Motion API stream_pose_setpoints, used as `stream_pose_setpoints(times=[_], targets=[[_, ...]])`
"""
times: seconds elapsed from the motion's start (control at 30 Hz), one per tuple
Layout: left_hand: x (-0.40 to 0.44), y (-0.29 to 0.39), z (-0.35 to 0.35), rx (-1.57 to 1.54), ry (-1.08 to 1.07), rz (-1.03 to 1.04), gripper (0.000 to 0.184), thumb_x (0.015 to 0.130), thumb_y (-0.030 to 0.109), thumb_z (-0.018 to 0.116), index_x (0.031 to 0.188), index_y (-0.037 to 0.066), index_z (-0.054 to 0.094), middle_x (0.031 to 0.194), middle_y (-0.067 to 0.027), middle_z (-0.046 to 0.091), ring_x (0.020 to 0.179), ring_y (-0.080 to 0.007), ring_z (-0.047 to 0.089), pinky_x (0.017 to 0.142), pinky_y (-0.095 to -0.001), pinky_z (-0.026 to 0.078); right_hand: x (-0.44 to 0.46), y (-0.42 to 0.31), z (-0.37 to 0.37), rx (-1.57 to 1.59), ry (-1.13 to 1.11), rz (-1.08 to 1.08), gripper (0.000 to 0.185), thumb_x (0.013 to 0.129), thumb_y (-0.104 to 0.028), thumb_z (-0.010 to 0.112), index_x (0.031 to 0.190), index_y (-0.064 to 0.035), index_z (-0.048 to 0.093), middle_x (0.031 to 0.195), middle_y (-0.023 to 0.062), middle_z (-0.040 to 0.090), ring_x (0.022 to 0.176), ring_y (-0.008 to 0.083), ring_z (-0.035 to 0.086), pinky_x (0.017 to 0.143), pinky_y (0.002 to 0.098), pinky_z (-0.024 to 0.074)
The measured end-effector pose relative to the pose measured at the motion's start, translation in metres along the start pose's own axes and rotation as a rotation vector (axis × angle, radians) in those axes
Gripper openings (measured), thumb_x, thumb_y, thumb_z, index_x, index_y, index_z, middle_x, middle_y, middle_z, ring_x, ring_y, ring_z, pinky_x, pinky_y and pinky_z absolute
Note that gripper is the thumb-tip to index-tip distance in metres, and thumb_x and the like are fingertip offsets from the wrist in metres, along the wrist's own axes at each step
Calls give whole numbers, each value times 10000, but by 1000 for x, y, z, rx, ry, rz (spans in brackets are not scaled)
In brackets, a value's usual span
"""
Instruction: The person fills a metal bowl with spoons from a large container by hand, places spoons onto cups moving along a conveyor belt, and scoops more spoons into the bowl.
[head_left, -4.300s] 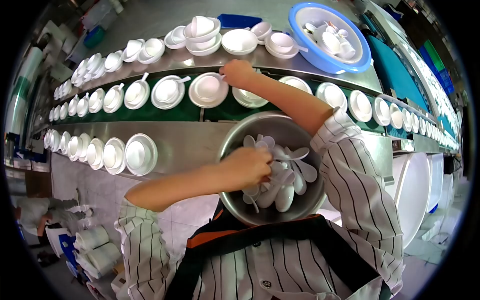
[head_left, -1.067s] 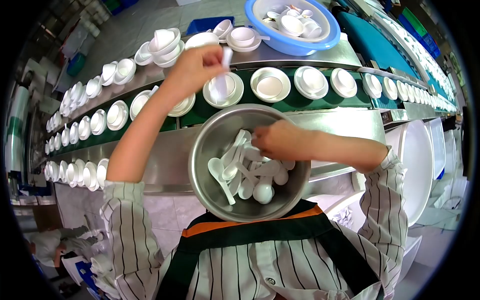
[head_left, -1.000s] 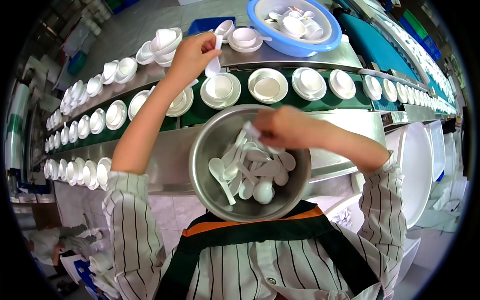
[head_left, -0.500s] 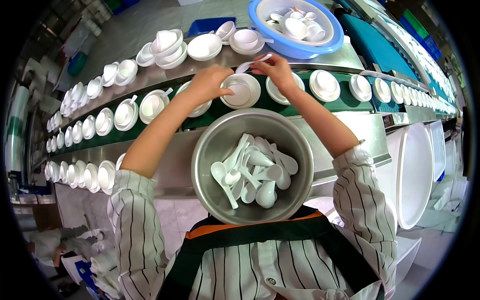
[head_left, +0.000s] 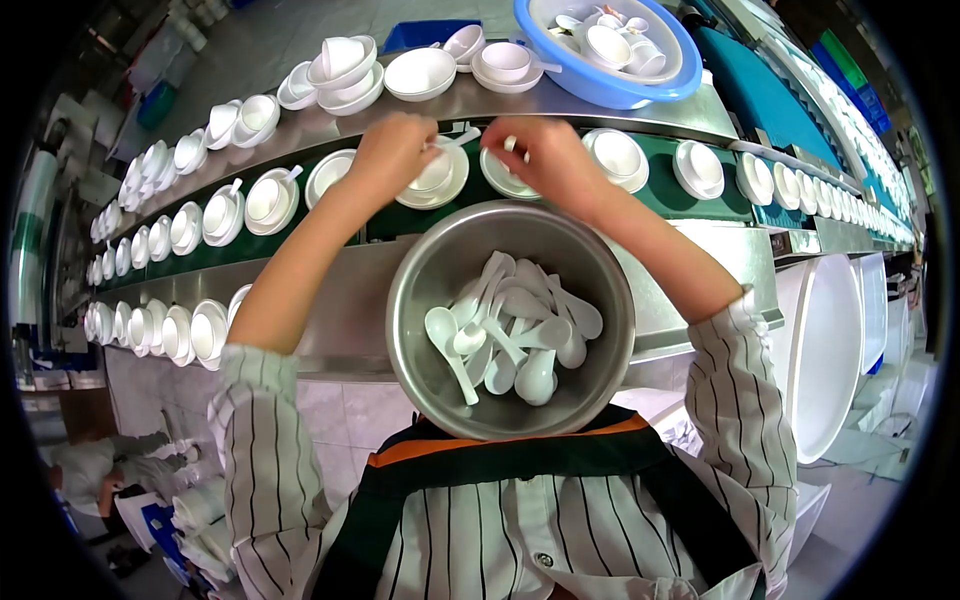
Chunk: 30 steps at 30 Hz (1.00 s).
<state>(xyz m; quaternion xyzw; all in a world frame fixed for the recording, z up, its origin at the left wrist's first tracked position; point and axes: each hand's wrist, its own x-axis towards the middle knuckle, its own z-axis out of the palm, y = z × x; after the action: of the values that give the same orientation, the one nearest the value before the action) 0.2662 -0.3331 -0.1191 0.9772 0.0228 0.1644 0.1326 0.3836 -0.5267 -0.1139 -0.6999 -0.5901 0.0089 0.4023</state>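
Just above a white bowl-and-saucer set (head_left: pixel 437 184) is my left hand (head_left: pixel 394 155), its fingers pinched together; what they grip is hidden. A white spoon (head_left: pixel 462 136) sticks out at that set's upper right edge, beside my left fingertips. My right hand (head_left: pixel 543 158) is closed over another white set (head_left: pixel 502 176), which it partly covers. Something small and white shows between its curled fingers, too little to name. Nearer my body, between my forearms, a steel bowl (head_left: pixel 405 335) holds several loose white spoons (head_left: pixel 537 380).
A green belt (head_left: pixel 655 185) carries more white sets across the view. Stacked white bowls (head_left: pixel 420 74) stand on the steel ledge behind it, with a blue basin (head_left: pixel 625 92) of crockery. More sets (head_left: pixel 208 330) line the near left ledge. A person (head_left: pixel 95 470) is at lower left.
The sets on the belt have shifted left. My left hand has risen and moved left. My right hand has lowered, and the spoon it held now shows beside my left fingertips, at the edge of a set.
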Motion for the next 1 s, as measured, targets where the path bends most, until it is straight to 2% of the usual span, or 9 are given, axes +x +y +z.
stream_pose_setpoints(times=[0.07,0.13,0.2,0.4,0.57,0.63,0.73,0.87,1.0], targets=[[-21,52,-43,-231,-410,-80,150,692,170,688,739,49,613,736,-143,594,734,-314,578,646,-407,460,-18,-30,-5,-31,-249,-128,128,762,-91,613,889,-78,619,825,117,651,728,296,638,638,384,510],[-54,80,-48,-124,-771,285,141,678,161,691,768,80,619,756,-110,597,779,-288,578,690,-390,459,-36,-39,12,-113,-539,-223,179,731,-106,629,908,-81,629,803,101,634,770,279,632,670,371,514],[-85,96,-33,-65,-863,519,166,669,155,698,800,85,625,783,-76,603,813,-256,573,723,-371,448,-54,-29,43,-374,-668,-433,203,727,-133,636,922,-76,629,870,85,635,805,275,634,683,363,521],[-97,109,-17,-96,-1100,430,181,675,128,678,825,47,618,805,-112,601,839,-282,596,714,-394,475,-56,-45,17,-401,-997,-306,204,723,-136,646,915,-74,616,844,86,630,788,275,637,670,364,515],[-69,119,-70,-461,-1236,299,163,741,67,572,901,36,561,846,-105,625,711,-267,609,675,-364,503,-53,-48,-27,-189,-836,-156,153,759,-161,643,868,-61,604,753,122,637,714,301,638,621,401,511],[-58,105,-76,-753,-991,102,151,786,86,573,930,40,572,855,-76,627,716,-193,605,670,-321,502,-48,-44,-45,-8,-706,-79,104,805,-127,624,860,-39,615,728,105,641,665,242,644,600,354,521],[-22,65,-75,-1023,-698,-241,169,856,139,592,988,34,592,883,-40,621,732,-86,582,674,-260,496,-34,-37,-63,389,-538,454,106,831,-86,617,915,-27,644,754,68,647,654,145,623,619,281,521],[25,-16,-31,-640,-175,-431,156,859,124,599,935,-12,599,810,-72,641,699,-108,586,662,-265,486,-17,31,-61,634,-61,465,115,810,-28,632,919,-9,664,811,51,660,687,101,597,640,259,511],[29,-71,14,-238,8,-215,149,811,104,636,877,-26,600,769,-123,637,680,-197,593,650,-329,468,1,72,-36,-23,254,203,150,755,-5,659,901,-35,671,836,123,671,697,216,639,650,316,503]])
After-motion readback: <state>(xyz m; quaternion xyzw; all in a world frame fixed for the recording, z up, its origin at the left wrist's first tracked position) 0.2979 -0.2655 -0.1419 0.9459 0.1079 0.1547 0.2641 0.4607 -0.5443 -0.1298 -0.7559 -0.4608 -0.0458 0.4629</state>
